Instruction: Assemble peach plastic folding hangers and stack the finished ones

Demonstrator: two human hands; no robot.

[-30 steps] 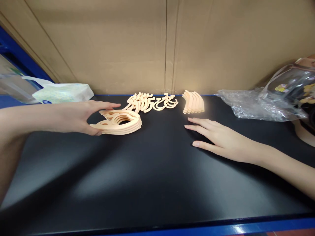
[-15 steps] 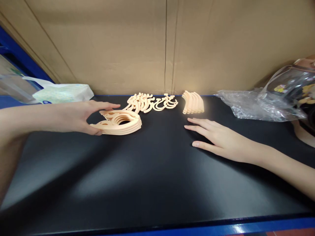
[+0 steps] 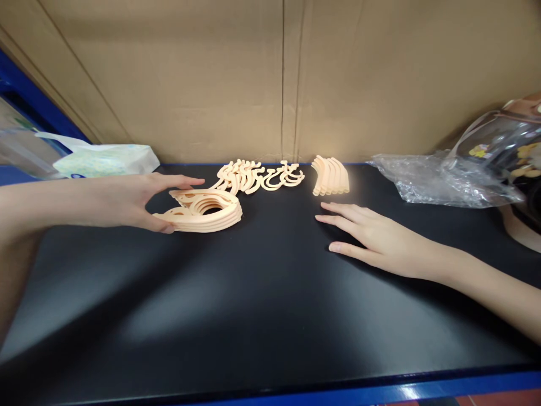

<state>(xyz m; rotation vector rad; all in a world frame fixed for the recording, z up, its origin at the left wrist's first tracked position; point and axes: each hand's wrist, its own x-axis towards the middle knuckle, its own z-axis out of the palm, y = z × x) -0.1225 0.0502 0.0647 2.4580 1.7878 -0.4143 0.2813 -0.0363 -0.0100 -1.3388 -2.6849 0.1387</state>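
Note:
My left hand is at the left end of a stack of peach-coloured curved plastic pieces with rounded openings. Its thumb touches the near edge of the stack, while the forefinger stretches out over the far side, apart from the thumb. Palm down, my right hand has its fingers spread and nothing in them. Just beyond its fingertips lies a row of peach curved plastic arms, side by side. Loose peach plastic hooks lie in a heap behind the stack and to its right.
The black tabletop has a blue front edge. Brown cardboard stands along the back. A white and green soft pack lies at the back left. On the right are a crumpled clear plastic bag and a transparent bag.
Both hands and the plastic pieces keep their places on the table. The whole view has shifted very slightly.

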